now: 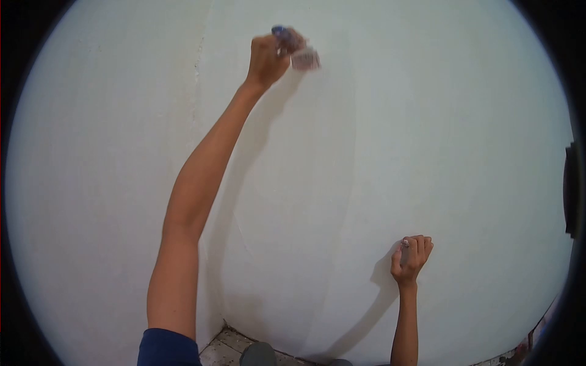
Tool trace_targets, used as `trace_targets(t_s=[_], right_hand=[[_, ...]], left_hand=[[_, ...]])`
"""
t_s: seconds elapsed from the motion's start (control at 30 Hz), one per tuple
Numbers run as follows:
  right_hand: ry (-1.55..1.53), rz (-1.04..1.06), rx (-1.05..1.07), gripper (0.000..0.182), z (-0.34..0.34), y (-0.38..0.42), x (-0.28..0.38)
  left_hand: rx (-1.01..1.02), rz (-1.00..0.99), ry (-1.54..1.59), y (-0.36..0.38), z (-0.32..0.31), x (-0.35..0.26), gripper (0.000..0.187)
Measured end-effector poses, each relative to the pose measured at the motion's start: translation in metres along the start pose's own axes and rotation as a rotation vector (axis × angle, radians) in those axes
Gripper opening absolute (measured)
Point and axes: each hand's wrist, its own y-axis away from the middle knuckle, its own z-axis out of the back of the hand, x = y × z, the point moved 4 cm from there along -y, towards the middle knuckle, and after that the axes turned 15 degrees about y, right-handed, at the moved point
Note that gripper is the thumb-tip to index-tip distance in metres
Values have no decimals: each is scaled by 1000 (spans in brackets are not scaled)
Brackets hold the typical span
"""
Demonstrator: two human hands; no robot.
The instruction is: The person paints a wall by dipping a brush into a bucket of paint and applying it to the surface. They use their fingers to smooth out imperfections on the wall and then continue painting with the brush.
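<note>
A paintbrush (306,59) is held toward 12 o'clock in the left hand (268,60), whose fingers are closed around it. The brush is blurred: a short, blocky, pinkish-grey bristle end is seen, and a dark blue, rounded part (281,32) is made out above the grip. Whether the bristles are pressed to the wall (464,134) cannot be told.

The wall is finished in a matt, pale greenish-white coat, mostly smooth. A faintly different shade is shown in a tall vertical band below the brush. Toward 11 o'clock, the surface is broken by a thin, rough line of chipped specks (198,61).

The right hand (412,256) is set well apart from the left, toward 4 o'clock, with its fingers curled in close to the wall. A small pale spot is seen at the thumb, but whether anything is gripped there cannot be told.

A dark blue cloth sleeve (169,348) is worn at 7 o'clock. Between 6 and 7 o'clock, a corner of speckled, grimy floor (223,351) is met by the wall, and a rounded grey shape (258,354) is seen beside it. A dark, straight-sided object (571,189) is partly shown at 3 o'clock.
</note>
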Motion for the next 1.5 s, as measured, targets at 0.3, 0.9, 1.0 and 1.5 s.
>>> trace_targets(t_s=[0.3, 0.9, 1.0, 1.5], right_hand=[[-10, 22, -12, 20, 4, 3, 0], [-247, 257, 444, 50, 38, -109, 182], [-316, 257, 365, 51, 26, -110, 192], [-357, 450, 174, 26, 1, -211, 175]], left_hand=[[2, -175, 24, 39, -14, -2, 18], [301, 420, 246, 202, 9, -172, 20], [314, 418, 200, 199, 22, -181, 23], [145, 526, 3, 227, 83, -227, 17]])
